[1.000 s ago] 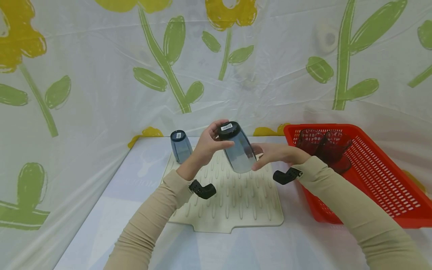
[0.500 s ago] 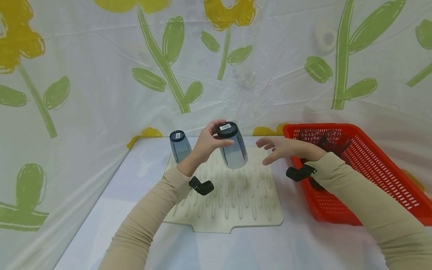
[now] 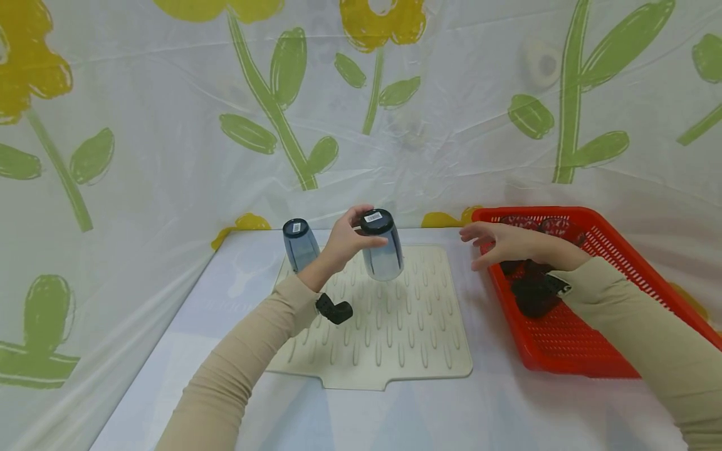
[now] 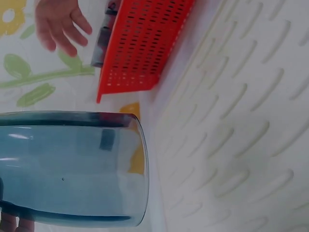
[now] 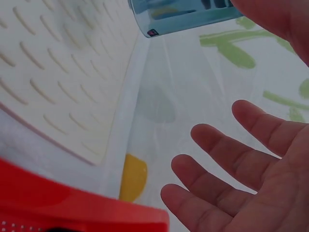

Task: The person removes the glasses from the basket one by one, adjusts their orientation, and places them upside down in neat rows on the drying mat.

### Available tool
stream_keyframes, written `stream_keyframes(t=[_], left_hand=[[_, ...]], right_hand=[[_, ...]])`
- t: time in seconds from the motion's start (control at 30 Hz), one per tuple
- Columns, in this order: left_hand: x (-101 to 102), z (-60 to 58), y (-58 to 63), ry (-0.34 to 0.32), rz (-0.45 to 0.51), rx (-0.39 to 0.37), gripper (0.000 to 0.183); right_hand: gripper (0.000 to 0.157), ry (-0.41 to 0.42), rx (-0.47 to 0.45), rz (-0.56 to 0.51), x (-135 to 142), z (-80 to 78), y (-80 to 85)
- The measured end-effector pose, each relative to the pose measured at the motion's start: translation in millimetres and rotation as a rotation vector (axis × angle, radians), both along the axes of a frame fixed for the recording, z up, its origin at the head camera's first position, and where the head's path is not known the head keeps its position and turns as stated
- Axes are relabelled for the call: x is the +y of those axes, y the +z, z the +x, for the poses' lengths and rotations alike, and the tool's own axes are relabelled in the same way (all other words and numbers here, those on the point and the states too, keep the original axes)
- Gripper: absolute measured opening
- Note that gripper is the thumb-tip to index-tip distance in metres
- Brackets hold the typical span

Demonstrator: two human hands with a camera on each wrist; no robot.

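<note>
My left hand [image 3: 345, 241] grips a blue-tinted drinking glass [image 3: 383, 258] near its dark base. The glass is upside down, base up with a barcode sticker, and its rim hangs over the cream ridged drying mat [image 3: 395, 338]; the left wrist view shows a gap between rim and mat. A second blue glass [image 3: 302, 249] stands upside down on the mat's far left corner, partly behind my left wrist. With nothing in it, my right hand [image 3: 516, 244] hovers by the left rim of the red basket [image 3: 521, 351], its fingers spread in the right wrist view [image 5: 241, 169].
Several dark reddish glasses [image 3: 564, 229] lie in the far end of the basket, partly hidden by my right hand and wrist camera. A white curtain [image 3: 429, 156] with printed flowers hangs behind the table [image 3: 282, 413].
My right hand has let go of the glass and moved right to the basket. My left hand has tipped the glass more upright and lowered it slightly toward the mat.
</note>
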State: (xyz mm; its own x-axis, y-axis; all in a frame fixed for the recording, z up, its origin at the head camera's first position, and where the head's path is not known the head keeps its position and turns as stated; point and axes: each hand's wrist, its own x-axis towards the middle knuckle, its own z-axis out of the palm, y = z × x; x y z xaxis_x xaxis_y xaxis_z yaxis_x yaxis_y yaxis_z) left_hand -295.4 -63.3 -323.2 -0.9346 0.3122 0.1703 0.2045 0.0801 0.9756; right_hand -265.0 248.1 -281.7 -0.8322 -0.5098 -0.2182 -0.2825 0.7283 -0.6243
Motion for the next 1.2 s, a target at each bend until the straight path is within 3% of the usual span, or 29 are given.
stream_keyframes(t=[0.47,0.83,1.2], left_hand=[[-3.1,-9.7,-11.0,0.087,-0.065,-0.019,0.07],[-8.0,-18.1,-23.5,0.137,-0.071,-0.034,0.071],[-14.8,-28.5,-40.9,0.199,-0.084,-0.042,0.071]], right_hand=[[0.07,-0.02,0.032,-0.046,40.9,19.3,1.9],[0.067,-0.054,0.122,0.003,77.0,33.0,-7.1],[0.067,-0.112,0.157,0.033,100.8,40.7,-14.7]])
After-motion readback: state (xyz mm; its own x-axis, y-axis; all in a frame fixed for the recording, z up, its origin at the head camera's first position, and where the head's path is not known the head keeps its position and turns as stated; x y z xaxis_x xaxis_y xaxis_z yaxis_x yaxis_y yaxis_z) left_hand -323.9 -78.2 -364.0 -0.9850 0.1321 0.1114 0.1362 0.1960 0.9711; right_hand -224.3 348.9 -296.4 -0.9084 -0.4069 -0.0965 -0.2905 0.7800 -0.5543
